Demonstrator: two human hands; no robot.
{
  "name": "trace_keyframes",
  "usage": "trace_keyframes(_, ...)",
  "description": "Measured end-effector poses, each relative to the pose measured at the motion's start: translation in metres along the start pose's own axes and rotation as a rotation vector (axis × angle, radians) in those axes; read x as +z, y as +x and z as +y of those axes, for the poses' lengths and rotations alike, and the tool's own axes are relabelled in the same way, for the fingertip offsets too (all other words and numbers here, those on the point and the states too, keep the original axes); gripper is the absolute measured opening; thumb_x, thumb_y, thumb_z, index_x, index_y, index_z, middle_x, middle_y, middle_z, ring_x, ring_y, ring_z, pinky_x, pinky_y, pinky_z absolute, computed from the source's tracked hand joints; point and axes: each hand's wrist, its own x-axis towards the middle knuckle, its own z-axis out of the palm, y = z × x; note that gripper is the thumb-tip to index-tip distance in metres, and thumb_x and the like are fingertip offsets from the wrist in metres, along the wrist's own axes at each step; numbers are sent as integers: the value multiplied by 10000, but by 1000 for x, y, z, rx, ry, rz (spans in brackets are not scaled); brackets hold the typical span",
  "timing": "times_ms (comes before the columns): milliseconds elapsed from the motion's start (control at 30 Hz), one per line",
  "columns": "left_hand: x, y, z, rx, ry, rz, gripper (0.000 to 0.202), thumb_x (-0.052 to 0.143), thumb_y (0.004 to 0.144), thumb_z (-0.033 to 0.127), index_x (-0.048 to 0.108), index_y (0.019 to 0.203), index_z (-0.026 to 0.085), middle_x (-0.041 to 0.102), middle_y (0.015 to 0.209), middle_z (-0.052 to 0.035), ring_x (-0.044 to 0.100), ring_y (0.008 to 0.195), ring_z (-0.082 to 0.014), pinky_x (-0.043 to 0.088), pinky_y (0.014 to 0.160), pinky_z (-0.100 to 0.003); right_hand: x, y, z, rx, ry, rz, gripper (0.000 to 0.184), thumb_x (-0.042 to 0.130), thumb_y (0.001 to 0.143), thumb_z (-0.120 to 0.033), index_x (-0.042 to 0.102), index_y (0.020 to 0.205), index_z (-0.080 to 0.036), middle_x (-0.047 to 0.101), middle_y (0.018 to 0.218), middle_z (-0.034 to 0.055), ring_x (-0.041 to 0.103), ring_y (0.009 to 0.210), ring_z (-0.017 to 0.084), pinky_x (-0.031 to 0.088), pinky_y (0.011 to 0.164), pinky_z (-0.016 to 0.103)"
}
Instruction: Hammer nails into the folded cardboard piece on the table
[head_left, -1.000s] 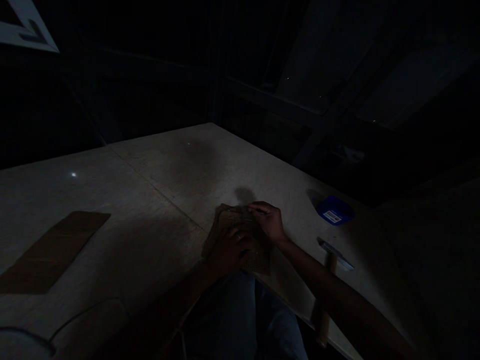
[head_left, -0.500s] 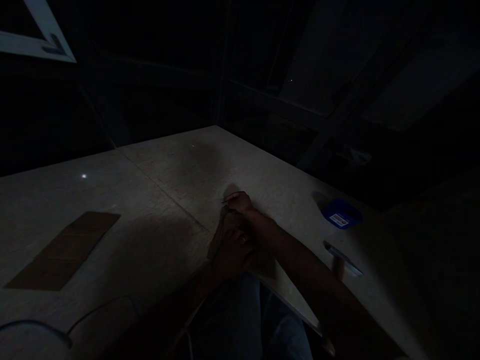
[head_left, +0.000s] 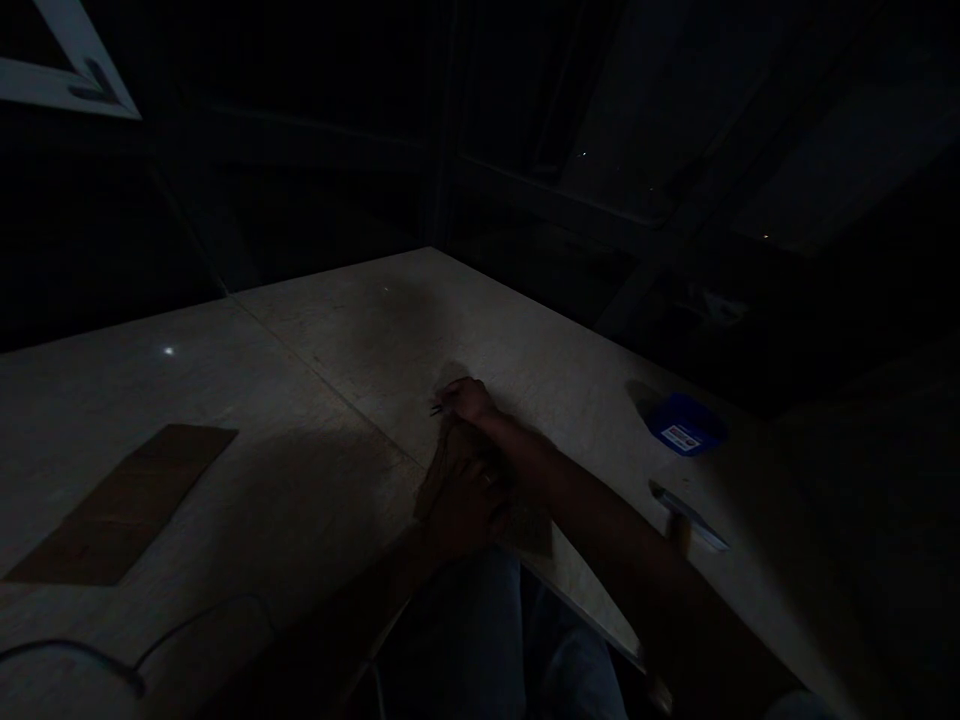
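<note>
Brown sheet (head_left: 441, 470) lies at the near edge of the table (head_left: 337, 340), low in the centre of the frame. Well to its left rest a flat brown panel (head_left: 127, 500) and a dark cable (head_left: 112, 660).

The left hand (head_left: 465, 505) presses down on the sheet; it is too dark to tell how its grip stands. Just above it, the right hand (head_left: 471, 400) has its grip pinched together on a thin dark tool (head_left: 436, 409) at the sheet's far end.

In this dim light the tool tip could slip and prick the pressing fingers. The sheet could also slide off the edge if the pressure eases.

It looks thin, flat and dull brown, with its surface detail lost in shadow.

Towards the right of the frame sit a blue box (head_left: 686, 432) and a hammer (head_left: 686, 520).
</note>
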Motion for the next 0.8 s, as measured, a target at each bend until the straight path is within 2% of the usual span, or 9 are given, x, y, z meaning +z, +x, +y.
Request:
trace_keyframes(67,-1,0,0,17,-14,19,281,583,939,377,684,1178,268,650,1279,-58,489,1224,-281,392,1014,-493,-10,5,1,47,-38,-4,188,652,914,-291,748,799,-178,736,785,44,694,772,179,519,714,275)
trace_keyframes(133,-3,0,1,27,-28,25,266,603,928,366,690,1161,272,653,1282,-49,480,1249,-276,385,1029,-488,-26,-1,1,66,-70,-13,197,647,900,-280,748,765,-178,730,745,25,689,761,181,497,702,262)
trace_keyframes(233,-6,1,3,22,-46,18,283,625,913,349,683,1179,274,659,1273,-56,487,1250,-274,395,1023,-481,-54,-30,-2,53,-86,-65,250,620,915,-347,750,783,-180,725,738,3,679,729,169,477,667,247)
trace_keyframes(367,-4,1,3,26,-41,27,295,616,917,332,670,1203,284,651,1291,-51,492,1250,-275,398,1031,-483,-77,-80,-10,-85,-157,-257,263,647,910,-441,760,892,-204,749,856,25,691,792,189,484,700,266)
trace_keyframes(433,-1,0,1,24,-18,42,301,619,912,330,671,1205,285,652,1281,-57,495,1249,-281,392,1046,-492,-78,-97,-11,-179,-227,-295,213,686,897,-416,759,915,-216,752,886,40,688,821,201,493,739,285)
trace_keyframes(533,3,-1,-3,25,-4,50,287,617,911,333,682,1187,286,660,1261,-60,501,1256,-279,393,1054,-490,-71,-108,-6,-278,-287,-264,143,667,928,-324,758,953,-217,752,968,69,681,928,221,504,832,319)
trace_keyframes(600,4,-2,-4,39,-7,53,275,611,917,333,685,1176,277,661,1274,-55,502,1265,-271,396,1055,-476,-66,-109,2,-296,-311,-248,139,634,950,-268,760,977,-216,746,1026,79,673,994,229,509,866,333)
trace_keyframes(700,2,-2,-3,44,8,63,241,596,931,337,694,1140,265,682,1256,-47,540,1227,-257,404,1039,-464,-62,-108,12,-305,-331,-240,156,616,951,-208,766,994,-207,740,1054,84,680,983,226,530,851,333)
trace_keyframes(800,1,-2,-1,31,15,57,204,591,938,335,713,1087,268,705,1218,-42,582,1173,-238,420,1014,-444,-63,-107,18,-345,-315,-211,161,631,941,-201,764,1031,-217,736,1096,82,664,1056,233,522,919,355)
